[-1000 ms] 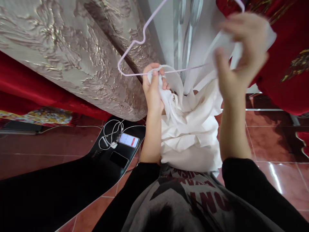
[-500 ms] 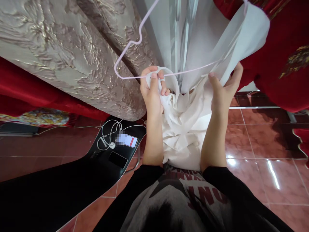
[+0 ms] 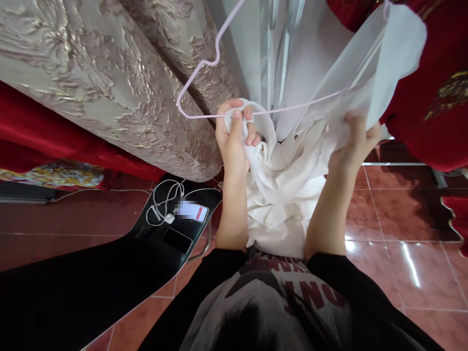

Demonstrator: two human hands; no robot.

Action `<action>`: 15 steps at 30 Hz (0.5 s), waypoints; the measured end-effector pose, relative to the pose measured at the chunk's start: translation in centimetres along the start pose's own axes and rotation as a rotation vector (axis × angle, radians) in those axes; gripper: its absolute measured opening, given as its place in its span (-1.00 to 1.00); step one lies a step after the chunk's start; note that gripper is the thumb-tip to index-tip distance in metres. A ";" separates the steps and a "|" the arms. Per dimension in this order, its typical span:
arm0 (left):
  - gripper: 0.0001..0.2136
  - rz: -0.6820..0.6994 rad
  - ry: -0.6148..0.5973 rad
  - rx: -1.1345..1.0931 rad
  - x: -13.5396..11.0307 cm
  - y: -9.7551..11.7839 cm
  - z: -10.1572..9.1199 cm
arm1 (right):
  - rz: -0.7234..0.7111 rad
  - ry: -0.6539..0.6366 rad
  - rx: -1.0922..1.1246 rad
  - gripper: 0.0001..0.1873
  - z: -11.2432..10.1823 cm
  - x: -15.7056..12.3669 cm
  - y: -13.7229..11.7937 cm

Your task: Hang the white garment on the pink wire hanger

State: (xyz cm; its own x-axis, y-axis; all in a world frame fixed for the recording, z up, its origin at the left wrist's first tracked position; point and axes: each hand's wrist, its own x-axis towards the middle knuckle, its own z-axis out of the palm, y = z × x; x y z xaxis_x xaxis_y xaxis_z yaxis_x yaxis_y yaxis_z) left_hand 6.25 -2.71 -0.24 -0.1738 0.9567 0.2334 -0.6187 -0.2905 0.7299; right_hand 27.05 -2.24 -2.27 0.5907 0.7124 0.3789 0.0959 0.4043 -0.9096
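Note:
A pale pink hanger (image 3: pixel 200 63) slants across the upper middle, its thin lower bar running to the right. My left hand (image 3: pixel 234 141) is closed around that bar's left part together with a gathered bit of sheer white cloth (image 3: pixel 369 63). The cloth drapes over the right side of the hanger, and its bunched folds hang down in front of my shirt. On the right, my right hand (image 3: pixel 354 146) grips the edge of the sheer cloth between thumb and fingers. Its fingertips are partly hidden and slightly blurred.
A black chair (image 3: pixel 109 258) at the left holds a lit phone (image 3: pixel 199 213), a dark phone (image 3: pixel 178 241) and a white cable (image 3: pixel 155 192). Embossed beige fabric (image 3: pixel 109 87) hangs upper left; red cloth (image 3: pixel 424 117) hangs right. Red tiles (image 3: pixel 398 214) cover the floor.
My right hand has moved to the right and slightly down, drawing the sheer cloth wider. The hanger has shifted slightly right, with my left hand still on it.

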 end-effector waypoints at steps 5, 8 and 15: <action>-0.87 -0.012 0.021 -0.016 0.1 0.0 -0.2 | 0.048 -0.210 0.138 -0.47 0.0 0.2 0.4; -0.96 -0.024 0.046 -0.017 0.1 0.1 -0.2 | 0.041 -0.165 0.157 -0.43 0.3 0.0 -0.1; -0.95 -0.043 0.072 0.049 -0.2 0.2 0.0 | 0.105 -0.103 0.179 -0.46 0.8 -0.5 -0.9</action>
State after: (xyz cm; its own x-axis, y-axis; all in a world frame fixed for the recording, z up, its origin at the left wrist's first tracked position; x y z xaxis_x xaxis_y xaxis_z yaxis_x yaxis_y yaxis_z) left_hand 6.20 -2.96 -0.12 -0.2041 0.9665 0.1557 -0.5891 -0.2483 0.7689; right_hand 26.05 -2.52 -1.55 0.5038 0.8074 0.3072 -0.1108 0.4131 -0.9039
